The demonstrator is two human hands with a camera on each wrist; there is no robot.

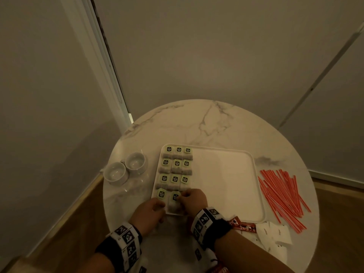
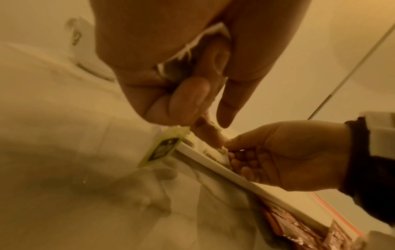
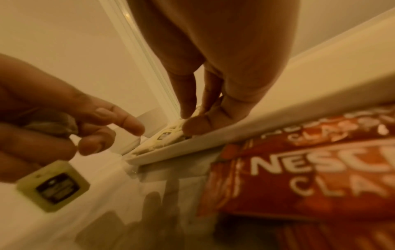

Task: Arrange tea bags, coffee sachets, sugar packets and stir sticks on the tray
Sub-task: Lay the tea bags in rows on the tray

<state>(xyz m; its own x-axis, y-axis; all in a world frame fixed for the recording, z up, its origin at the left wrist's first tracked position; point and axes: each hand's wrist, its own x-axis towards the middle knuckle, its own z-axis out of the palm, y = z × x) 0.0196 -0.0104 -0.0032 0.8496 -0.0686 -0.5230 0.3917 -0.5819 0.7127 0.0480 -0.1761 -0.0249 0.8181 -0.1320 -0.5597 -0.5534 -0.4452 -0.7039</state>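
Both hands pinch tea bags [image 1: 174,201] at tray [image 1: 254,164] near-left edge; right side bare.

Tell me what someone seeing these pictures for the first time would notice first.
The neat grid of green-tagged tea bags filling the left side of the white rectangular tray on the round marble table stands out first. Both hands meet at the tray's near left corner: the right hand pinches a tea bag there, and the left hand grips more tea bags. A fan of red stir sticks lies right of the tray.
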